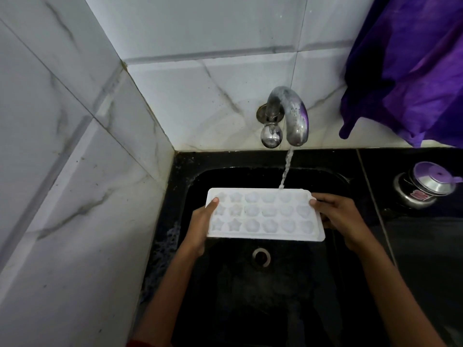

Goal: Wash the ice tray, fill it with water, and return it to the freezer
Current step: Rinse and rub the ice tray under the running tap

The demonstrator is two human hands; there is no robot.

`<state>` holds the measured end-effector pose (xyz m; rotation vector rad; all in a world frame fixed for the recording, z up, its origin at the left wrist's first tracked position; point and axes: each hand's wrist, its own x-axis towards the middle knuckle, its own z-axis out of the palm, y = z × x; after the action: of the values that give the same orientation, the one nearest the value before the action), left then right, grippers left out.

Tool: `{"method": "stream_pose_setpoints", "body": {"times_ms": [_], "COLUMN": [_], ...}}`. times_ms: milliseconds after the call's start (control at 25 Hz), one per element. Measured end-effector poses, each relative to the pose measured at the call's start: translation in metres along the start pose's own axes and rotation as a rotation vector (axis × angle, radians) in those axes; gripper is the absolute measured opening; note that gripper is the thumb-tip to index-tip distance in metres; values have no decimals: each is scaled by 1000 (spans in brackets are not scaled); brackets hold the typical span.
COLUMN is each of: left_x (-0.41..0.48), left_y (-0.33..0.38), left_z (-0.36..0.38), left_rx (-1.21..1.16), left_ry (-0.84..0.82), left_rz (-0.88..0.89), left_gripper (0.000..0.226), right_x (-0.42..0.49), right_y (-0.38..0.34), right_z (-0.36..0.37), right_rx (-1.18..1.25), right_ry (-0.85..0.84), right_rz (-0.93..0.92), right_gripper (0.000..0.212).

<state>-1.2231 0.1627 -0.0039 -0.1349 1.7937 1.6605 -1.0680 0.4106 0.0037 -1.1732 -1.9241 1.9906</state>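
The white ice tray (263, 214) was held over the black sink (250, 296), left hand (200, 224) and right hand (343, 219) each pinching an end, thumbs on top; water from the tap (293, 118) struck its far rim. The red label (418, 195) on a steel pot (432, 186) was unreadable

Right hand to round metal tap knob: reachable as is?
Likely yes, if it lets go: right hand grips one end of the white plastic ice tray, left hand the other. Only the water stream crosses the path to the round metal tap knob.
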Motion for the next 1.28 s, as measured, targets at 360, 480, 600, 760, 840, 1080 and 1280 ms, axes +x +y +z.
{"method": "stream_pose_setpoints", "body": {"times_ms": [360,480,600,760,840,1080,1280], "left_x": [-18,-19,-19,-24,-27,-25,-23], "left_y": [-5,-8,-5,-1,-1,1,1], "left_z": [-32,-20,-14,-15,-16,-17,-9], "left_rx": [-70,-61,-84,-98,-95,-100,-184], "left_ry": [115,152,169,184,172,227,290], "left_rz": [7,45,58,97,105,156,148], "left_gripper": [30,25,24,23,21,23,21], "right_x": [-9,-24,-34,-31,-31,-25,-25], "right_y": [-17,-11,-6,-11,-12,-18,-9], "right_z": [44,51,58,50,51,59,73], "right_rx": [-139,-582,-807,-932,-969,-929,-909], "right_ry": [50,225,114,73,98,48,41], "right_rz": [-101,-379,-475,-469,-489,-400,-434], "right_gripper": [30,36,34,37,37,38,50]}}
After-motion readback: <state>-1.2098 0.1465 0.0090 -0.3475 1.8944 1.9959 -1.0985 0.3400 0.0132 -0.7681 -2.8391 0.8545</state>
